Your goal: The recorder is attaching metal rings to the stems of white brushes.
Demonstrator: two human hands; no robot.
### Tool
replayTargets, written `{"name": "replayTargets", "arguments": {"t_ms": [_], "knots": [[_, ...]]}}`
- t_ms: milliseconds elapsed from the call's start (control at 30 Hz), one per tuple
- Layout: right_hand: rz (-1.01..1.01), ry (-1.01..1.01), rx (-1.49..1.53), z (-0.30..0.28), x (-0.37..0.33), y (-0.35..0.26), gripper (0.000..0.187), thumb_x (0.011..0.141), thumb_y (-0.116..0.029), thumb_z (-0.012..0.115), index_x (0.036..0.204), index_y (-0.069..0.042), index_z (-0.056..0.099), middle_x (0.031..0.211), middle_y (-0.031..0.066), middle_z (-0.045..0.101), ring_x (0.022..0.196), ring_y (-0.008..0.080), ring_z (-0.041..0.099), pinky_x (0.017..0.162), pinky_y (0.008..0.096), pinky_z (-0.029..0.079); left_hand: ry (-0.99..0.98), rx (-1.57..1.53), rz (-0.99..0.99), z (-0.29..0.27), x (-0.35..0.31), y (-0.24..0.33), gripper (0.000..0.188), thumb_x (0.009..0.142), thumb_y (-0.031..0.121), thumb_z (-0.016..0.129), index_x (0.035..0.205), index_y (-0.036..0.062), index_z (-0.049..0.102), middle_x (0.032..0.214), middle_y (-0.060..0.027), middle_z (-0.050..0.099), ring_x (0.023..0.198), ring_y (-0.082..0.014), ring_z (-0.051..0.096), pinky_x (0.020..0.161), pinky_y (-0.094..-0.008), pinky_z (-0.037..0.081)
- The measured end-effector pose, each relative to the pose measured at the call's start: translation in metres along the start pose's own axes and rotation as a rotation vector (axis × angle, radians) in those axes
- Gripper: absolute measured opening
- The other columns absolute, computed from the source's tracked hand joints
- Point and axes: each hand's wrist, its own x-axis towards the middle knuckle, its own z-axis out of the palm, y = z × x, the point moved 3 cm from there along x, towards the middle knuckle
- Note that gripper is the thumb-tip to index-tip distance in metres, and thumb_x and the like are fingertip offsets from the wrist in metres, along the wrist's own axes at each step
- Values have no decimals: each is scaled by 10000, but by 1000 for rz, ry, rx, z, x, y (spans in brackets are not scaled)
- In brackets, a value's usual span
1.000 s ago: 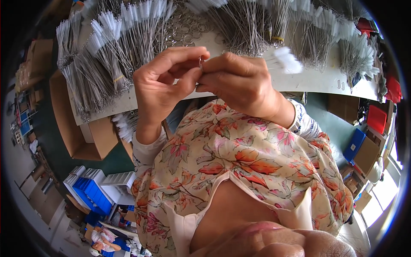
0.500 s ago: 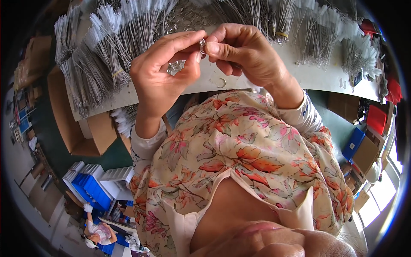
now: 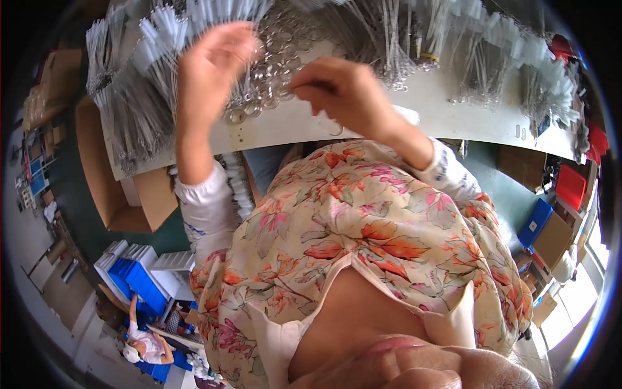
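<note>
My left hand (image 3: 217,68) is raised over the left part of the table, in front of the brush bundles, and motion smears its fingers. My right hand (image 3: 350,94) hovers near the table's front edge with its fingers curled in. Whether anything sits in that curl is hidden. Between and beyond the hands lies a spread of small silvery metal rings (image 3: 269,81). A single open ring (image 3: 335,128) lies on the table just below my right hand. Thin wire brushes with pale bristle heads (image 3: 165,32) are bundled at the left.
More wire brush bundles (image 3: 483,65) line the back right of the white table (image 3: 434,113). Below its left end stands an open cardboard box (image 3: 133,217). Blue and white bins (image 3: 139,282) and another person (image 3: 146,343) are at the lower left. A red bin (image 3: 570,185) is far right.
My hands, together around a small metal ring before, have parted. My left hand moved left and away from me; the right moved slightly lower. The ring between their fingertips is no longer visible there.
</note>
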Motion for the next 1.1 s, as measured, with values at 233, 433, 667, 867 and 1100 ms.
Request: {"name": "replayTargets", "arguments": {"t_ms": [233, 433, 667, 867, 1100], "knots": [[-448, 57, -724, 28, 5, 37, 84, 776, -92, 587, 857, -73, 585, 839, 41, 575, 760, 208, 580, 601, 302, 502, 69, 966, -181, -33, 38, -51, 280, 802, 350, 619, 811, 70, 622, 768, -88, 656, 709, -257, 634, 623, -354, 483], [-135, 557, -851, -116, 27, 23, 99, 801, -195, 616, 839, -107, 639, 758, 56, 630, 646, 218, 610, 555, 308, 476, 345, 1176, 12, -32, 19, -40, 106, 742, 202, 587, 723, 102, 617, 694, -113, 639, 637, -310, 625, 560, -401, 493], [311, 292, -1047, -148, 49, 39, 253, 789, -324, 609, 931, -125, 673, 867, 70, 676, 793, 213, 646, 721, 323, 481, 544, -393, 78, -48, 24, -28, 153, 925, 140, 484, 922, -9, 518, 784, -80, 594, 626, -118, 591, 545, -254, 498], [284, 376, -228, -186, 32, 51, 238, 825, -242, 553, 862, -20, 633, 720, 63, 637, 698, 179, 630, 623, 285, 497, 848, 525, -37, -190, -15, -36, 349, 805, 347, 644, 993, 53, 655, 835, -68, 641, 663, -115, 566, 529, -240, 432], [-18, 824, 99, -280, -21, 26, 165, 855, -159, 489, 864, -26, 586, 720, 35, 545, 566, 113, 519, 510, 249, 468, 487, 851, -268, -296, -87, -185, 299, 831, 293, 604, 884, 1, 629, 770, -54, 635, 561, -149, 490, 537, -285, 411]]}}
